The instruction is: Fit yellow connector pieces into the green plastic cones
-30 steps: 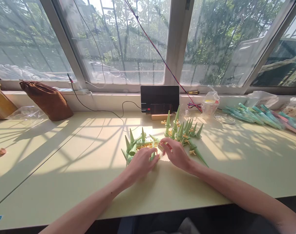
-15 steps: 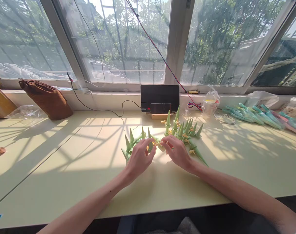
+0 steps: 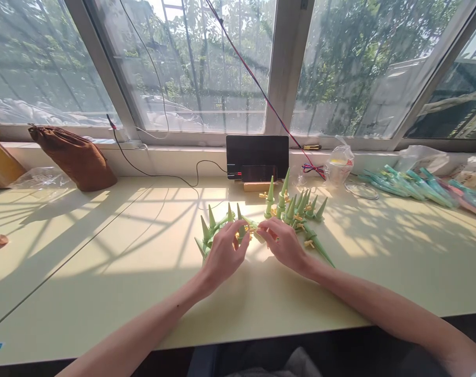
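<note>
A heap of green cone-shaped plastic pieces [image 3: 296,209] with small yellow parts lies on the pale table [image 3: 104,272], a second cluster of green cones [image 3: 212,230] to its left. My left hand [image 3: 222,254] has its fingers curled around a green cone with a yellow part, held just above the table. My right hand [image 3: 285,243] pinches the other end of the same piece, its fingertips close to those of my left hand. What sits exactly between the fingertips is partly hidden.
A dark tablet [image 3: 257,154] stands at the windowsill with a phone [image 3: 259,173] before it and cables running off. A brown pouch [image 3: 73,157] lies at the left, a plastic bag [image 3: 339,162] and teal packets [image 3: 410,183] at the right.
Both hands rose from the pile on the table and drew together, now holding a green piece between them. The view shifted slightly.
</note>
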The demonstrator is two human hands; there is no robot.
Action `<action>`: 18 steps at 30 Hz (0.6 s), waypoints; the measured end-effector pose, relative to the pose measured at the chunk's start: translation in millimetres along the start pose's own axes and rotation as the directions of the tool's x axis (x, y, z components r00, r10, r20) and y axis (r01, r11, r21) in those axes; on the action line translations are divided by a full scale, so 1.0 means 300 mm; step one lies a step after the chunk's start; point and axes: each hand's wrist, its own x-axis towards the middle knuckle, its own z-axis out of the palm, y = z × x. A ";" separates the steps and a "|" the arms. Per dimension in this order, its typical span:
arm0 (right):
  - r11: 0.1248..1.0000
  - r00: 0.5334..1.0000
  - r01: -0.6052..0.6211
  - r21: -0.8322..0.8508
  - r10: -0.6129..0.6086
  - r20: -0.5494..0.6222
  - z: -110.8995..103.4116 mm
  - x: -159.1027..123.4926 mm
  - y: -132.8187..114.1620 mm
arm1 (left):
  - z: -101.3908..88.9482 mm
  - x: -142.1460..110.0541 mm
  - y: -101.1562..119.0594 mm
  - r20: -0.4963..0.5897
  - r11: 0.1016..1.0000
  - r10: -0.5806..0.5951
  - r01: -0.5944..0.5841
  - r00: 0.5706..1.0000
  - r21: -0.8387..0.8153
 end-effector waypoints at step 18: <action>0.999 1.000 -0.014 0.047 0.013 0.024 0.008 -0.004 0.012 | 0.001 -0.005 0.012 0.054 1.000 0.018 -0.017 0.998 -0.016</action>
